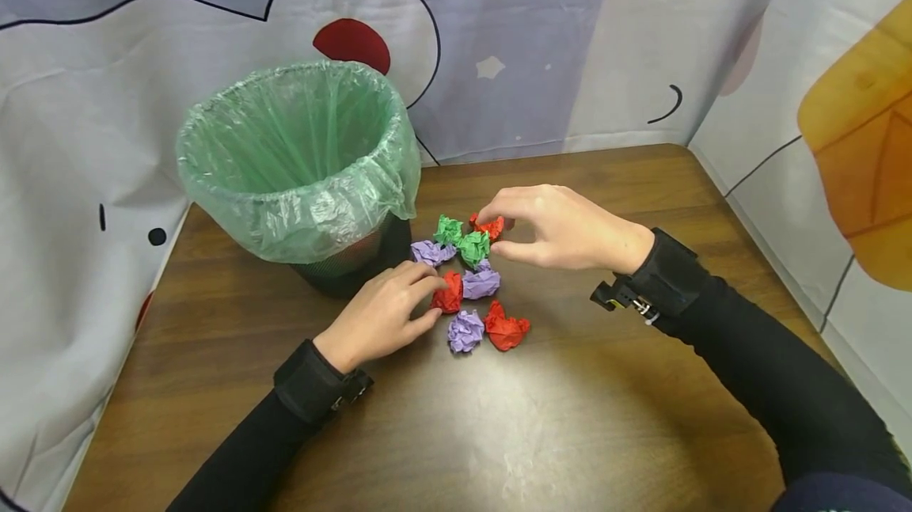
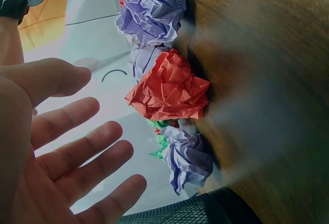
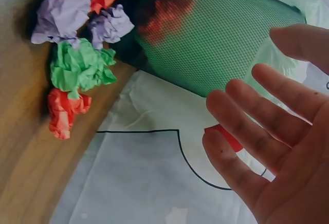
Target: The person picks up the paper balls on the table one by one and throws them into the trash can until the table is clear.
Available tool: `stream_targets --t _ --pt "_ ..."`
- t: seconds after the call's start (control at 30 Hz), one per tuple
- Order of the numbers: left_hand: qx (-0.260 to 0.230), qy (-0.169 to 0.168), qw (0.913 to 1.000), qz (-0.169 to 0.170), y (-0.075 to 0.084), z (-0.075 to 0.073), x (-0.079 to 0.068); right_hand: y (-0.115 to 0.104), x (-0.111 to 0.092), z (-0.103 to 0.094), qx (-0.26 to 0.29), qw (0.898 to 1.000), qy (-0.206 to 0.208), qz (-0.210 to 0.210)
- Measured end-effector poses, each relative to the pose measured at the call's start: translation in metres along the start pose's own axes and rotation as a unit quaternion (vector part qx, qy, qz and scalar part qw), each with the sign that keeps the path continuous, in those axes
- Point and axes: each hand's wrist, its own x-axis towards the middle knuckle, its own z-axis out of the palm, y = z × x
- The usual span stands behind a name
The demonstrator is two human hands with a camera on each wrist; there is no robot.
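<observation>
Crumpled paper balls lie in a loose cluster on the table. My left hand (image 1: 388,308), fingers spread and slightly bent, hovers beside a red paper ball (image 1: 448,293); in the left wrist view a gap shows between the fingertips (image 2: 114,130) and that red ball (image 2: 169,88). Over the far end of the cluster is my right hand (image 1: 563,229), thumb and fingers apart, around the far red ball (image 1: 490,227) and a green ball (image 1: 473,248). Its palm holds nothing in the right wrist view. Nearer to me lie a purple ball (image 1: 465,331) and another red ball (image 1: 507,327).
A dark mesh bin (image 1: 356,255) with a green plastic liner (image 1: 313,211) stands at the back left, close to the left hand. Something red shows through its mesh (image 3: 167,21). Printed cloth (image 1: 513,45) hangs behind the wooden table (image 1: 606,385) and along its sides.
</observation>
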Motion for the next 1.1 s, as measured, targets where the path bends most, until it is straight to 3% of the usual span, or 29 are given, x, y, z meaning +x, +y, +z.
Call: stream_targets --t 1.1 --pt "-0.004 -0.005 0.9999 -0.009 -0.002 0.001 -0.002 0.003 -0.034 0.06 -0.024 0.991 -0.124 0.044"
